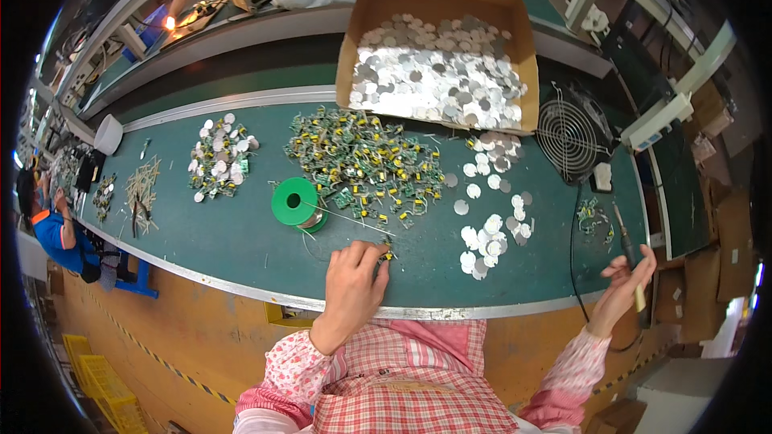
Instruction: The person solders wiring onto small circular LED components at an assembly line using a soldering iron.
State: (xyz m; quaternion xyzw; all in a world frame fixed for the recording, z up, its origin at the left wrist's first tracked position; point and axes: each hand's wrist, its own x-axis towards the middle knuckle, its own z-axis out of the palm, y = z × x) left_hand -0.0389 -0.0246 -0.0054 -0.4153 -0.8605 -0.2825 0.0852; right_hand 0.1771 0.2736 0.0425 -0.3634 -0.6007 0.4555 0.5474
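Note:
My left hand point(354, 280) rests at the bench's front half, thumb and fingers pinched on a small circuit board point(389, 255) that is mostly covered by the fingertips. Just beyond it stands a green spool of solder wire point(285, 202), with a strand of wire reaching toward the fingers. At the right end of the bench, my right hand point(621, 291) is closed around a soldering iron point(628, 247), its tip pointing away from me. Farther back lies a large heap of small circuit boards point(362, 157) with yellow parts. Loose silver discs point(492, 235) are scattered between my hands.
A cardboard box point(344, 72) of silver discs stands at the back. Beside it is a round fan point(569, 130); a black cable point(572, 253) runs near the iron. Boards with discs point(219, 159) and thin sticks point(142, 193) lie left. Another person point(58, 229) sits far left.

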